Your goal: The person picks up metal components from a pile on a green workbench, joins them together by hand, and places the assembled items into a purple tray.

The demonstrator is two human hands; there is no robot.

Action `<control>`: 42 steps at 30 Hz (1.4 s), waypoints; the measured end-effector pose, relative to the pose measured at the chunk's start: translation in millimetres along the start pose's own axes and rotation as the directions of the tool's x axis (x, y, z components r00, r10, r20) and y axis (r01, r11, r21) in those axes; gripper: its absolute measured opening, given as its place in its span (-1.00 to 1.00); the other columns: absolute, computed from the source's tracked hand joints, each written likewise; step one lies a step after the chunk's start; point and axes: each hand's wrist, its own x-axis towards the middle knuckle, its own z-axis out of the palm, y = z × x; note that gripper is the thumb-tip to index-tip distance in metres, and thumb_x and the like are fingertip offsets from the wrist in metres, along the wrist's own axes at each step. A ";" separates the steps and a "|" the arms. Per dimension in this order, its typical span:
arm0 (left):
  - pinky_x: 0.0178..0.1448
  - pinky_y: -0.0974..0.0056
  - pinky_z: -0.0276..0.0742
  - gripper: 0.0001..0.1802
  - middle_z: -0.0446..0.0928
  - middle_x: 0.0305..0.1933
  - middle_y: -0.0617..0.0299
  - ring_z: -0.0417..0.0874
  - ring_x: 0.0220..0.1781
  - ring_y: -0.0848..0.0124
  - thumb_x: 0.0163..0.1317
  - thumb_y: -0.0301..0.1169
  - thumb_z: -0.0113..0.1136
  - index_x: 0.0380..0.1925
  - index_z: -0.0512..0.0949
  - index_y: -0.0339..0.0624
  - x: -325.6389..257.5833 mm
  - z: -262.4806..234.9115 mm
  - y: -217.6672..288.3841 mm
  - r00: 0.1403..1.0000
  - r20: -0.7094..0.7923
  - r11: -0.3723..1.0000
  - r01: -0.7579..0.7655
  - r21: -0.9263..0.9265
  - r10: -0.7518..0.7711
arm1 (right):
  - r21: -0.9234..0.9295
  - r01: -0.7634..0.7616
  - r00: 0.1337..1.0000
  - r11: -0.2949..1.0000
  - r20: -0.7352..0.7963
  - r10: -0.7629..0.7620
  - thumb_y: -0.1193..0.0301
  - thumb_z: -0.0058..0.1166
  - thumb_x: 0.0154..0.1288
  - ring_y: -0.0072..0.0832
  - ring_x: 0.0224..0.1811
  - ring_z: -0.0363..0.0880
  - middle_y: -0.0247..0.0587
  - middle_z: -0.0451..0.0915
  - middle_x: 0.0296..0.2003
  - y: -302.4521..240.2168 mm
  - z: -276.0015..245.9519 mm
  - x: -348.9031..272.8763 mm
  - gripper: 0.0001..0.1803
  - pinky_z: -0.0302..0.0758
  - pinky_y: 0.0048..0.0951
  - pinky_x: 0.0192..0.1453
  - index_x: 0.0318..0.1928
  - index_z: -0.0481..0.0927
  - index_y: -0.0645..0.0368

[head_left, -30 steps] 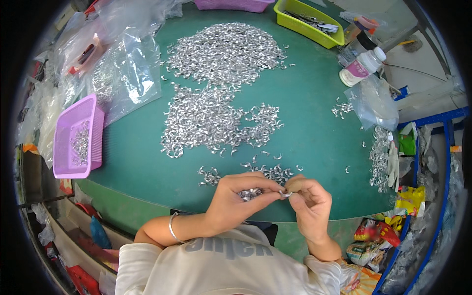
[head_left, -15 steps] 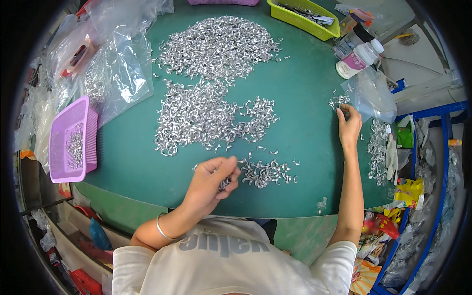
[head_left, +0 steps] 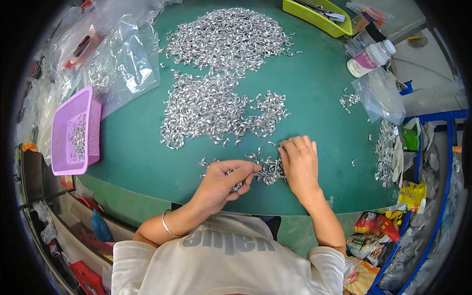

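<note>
— What could go wrong here?

— The small pile of metal clips point(head_left: 268, 169) lies near the front edge of the green worktop point(head_left: 319, 108). As I judge it, a sweep of either hand could push loose clips over that edge, or back into the large heap point(head_left: 216, 105) behind, mixing the two. The pieces are tiny and curved, so they likely snag on each other and come up in clumps.

— And the hands?

— The left hand point(head_left: 226, 179) is curled, thumb and fingers pinched on a few clips at the pile's left side. The right hand point(head_left: 299, 162) rests palm down on the pile's right side, fingers bent loosely over the clips; I cannot tell whether it grips any.

— Anything else nearby?

— A purple basket point(head_left: 61, 147) holding a few clips sits well apart at the left.
</note>
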 end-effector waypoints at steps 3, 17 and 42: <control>-0.69 0.56 0.06 -0.80 0.38 -0.55 0.32 0.27 -0.64 0.62 0.20 -0.49 0.05 -0.23 0.51 -0.40 -1.6 -1.7 -0.9 1.000 -0.009 0.999 -0.024 0.038 0.025 | 0.531 -0.170 0.979 0.830 -0.007 0.205 0.52 0.09 0.09 -0.38 -0.30 0.40 -0.21 0.49 -0.33 -2.8 -7.7 -4.8 -0.83 0.30 -0.42 -0.20 -0.27 0.53 0.30; -0.38 0.50 0.39 -0.87 0.50 -0.51 0.27 0.47 -0.46 0.59 0.01 -0.59 0.21 -0.37 0.59 -0.32 -6.7 14.2 -3.1 0.881 0.126 0.790 -0.465 0.398 0.456 | 0.813 -0.271 0.870 -0.515 0.435 0.230 0.53 -0.04 0.22 -0.51 -0.20 0.38 -0.22 0.48 -0.21 -53.3 1.2 -52.0 -0.81 0.30 -0.48 -0.09 -0.15 0.47 0.28; -0.51 0.50 0.28 -0.91 0.51 -0.55 0.28 0.41 -0.57 0.61 0.00 -0.56 0.24 -0.43 0.60 -0.29 -13.5 17.8 3.8 0.898 0.157 0.767 -0.434 0.473 0.411 | 0.996 -0.081 0.922 0.038 0.060 0.383 0.61 0.05 0.13 -0.49 -0.24 0.40 -0.17 0.49 -0.32 -59.4 -6.0 -52.3 -0.86 0.36 -0.51 -0.15 -0.27 0.48 0.40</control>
